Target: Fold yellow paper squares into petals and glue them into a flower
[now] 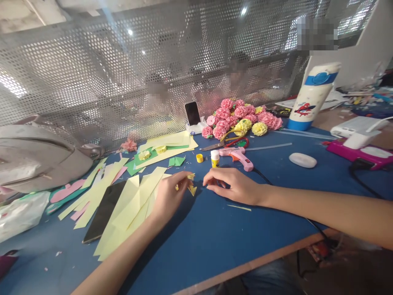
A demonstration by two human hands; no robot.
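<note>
My left hand (pixel 172 194) is closed on a small folded yellow paper flower (pixel 192 189), whose pointed petals stick out past the fingertips. Part of the flower is hidden by the fingers. Facing it across a narrow gap, my right hand (pixel 231 186) has loosely curved fingers with nothing visible in them. Just behind the right hand stands an uncapped glue stick (pixel 215 159), its yellow cap (pixel 199 158) beside it. A pink glue gun (pixel 239 157) lies behind that hand. Pale yellow paper strips (pixel 135 205) spread under and left of my left wrist.
Scissors (pixel 216 145) lie near a heap of pink paper flowers (pixel 225 112) and a few yellow ones (pixel 259 128). A phone (pixel 193 113) leans at the back. A white-and-blue bottle (pixel 315 96), a magenta power strip (pixel 353 153) and a grey bag (pixel 43 151) flank the blue table.
</note>
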